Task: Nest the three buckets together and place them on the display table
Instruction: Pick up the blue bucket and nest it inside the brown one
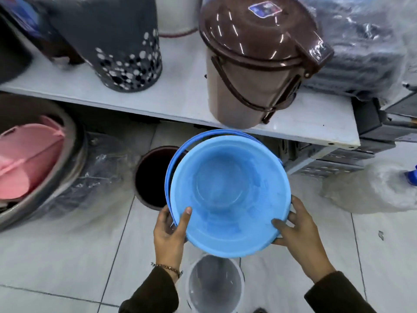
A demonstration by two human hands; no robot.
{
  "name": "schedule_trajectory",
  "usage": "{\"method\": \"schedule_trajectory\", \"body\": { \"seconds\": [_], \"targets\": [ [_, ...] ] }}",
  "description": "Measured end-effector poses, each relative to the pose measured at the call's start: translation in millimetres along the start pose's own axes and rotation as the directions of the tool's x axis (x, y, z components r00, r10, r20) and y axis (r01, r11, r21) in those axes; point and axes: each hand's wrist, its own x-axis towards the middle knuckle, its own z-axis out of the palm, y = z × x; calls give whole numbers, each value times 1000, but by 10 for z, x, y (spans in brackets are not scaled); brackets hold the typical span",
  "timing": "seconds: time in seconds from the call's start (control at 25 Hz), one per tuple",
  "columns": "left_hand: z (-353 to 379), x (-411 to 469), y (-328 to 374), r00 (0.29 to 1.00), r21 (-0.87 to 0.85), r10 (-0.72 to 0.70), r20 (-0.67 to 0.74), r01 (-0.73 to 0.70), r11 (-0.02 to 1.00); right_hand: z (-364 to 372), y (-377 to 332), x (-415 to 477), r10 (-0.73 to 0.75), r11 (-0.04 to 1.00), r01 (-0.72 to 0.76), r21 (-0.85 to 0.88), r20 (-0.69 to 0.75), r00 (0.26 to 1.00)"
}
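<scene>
1. Where the white worktop (180,102) ends, held up over the floor (67,256): blue bucket (230,195), mouth facing the camera.
2. Left hand (169,231) gripping the near left rim, thumb inside, other fingers hidden behind the wall.
3. Right hand (300,231) gripping the near right rim, thumb on the inside edge, fingers spread on the outside.
4. Extra blue rims and a blue handle (180,154) peeking out at the upper left, so more than one bucket nested here; hard to count how many.
5. Faint ring inside the bucket bottom, too blurry to tell what.
6. Just below the blue bucket, on the floor between the two sleeves: clear bucket (214,283), its top hidden by the blue one, its bottom cut off by the picture edge.
7. Behind the blue bucket on the floor: dark round bin (151,177), right side hidden.
8. On the worktop: brown lidded bucket (255,64), standing near the front edge, and a grey basket with holes (126,53), top cut off.
9. Far left: pink plastic thing (27,163) inside a big metal basin (67,154), both cut off.
10. Right side: plastic-wrapped stuff (365,41), blurry, hard to name.
</scene>
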Motion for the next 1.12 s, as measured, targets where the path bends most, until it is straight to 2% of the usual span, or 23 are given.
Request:
{"method": "schedule_trajectory", "body": {
  "seconds": [0.2, 0.32, 0.52, 0.68, 0.76, 0.92, 1.0, 1.12],
  "targets": [
    [-816, 350, 493, 993, -45, 35, -115, -41, 998, 1115, -302, 41, -109, 988, 113, -109, 44, 993],
    [-1172, 819, 522, 987, -27, -33, -156, 29, 999, 1739, -283, 316, -112, 970, 122, -209, 59, 992],
    [-1469, 1472, 206, 972, 65, -193, -133, 203, 977, 2323, 139, 785, -9, 931, 15, -365, 18, 1000],
    [-1560, 1931, -81, 934, 198, -329, -137, 352, 915, 2601, 528, 1005, 48, 902, -77, -424, -78, 996],
    [-1533, 2082, -144, 910, 242, -395, -128, 415, 877, 2685, 669, 1074, 89, 901, -93, -425, -30, 996],
    [-1531, 2261, -272, 853, 263, -515, -84, 518, 814, 2703, 860, 1163, 218, 937, -187, -295, 77, 973],
    [-1560, 2277, -328, 843, 245, -531, -82, 534, 809, 2628, 933, 1133, 265, 944, -230, -236, 127, 956],
    [-1703, 2210, -465, 860, 304, -491, -141, 510, 805, 2422, 1131, 958, 299, 933, -265, -244, 117, 947]
  ]
}}
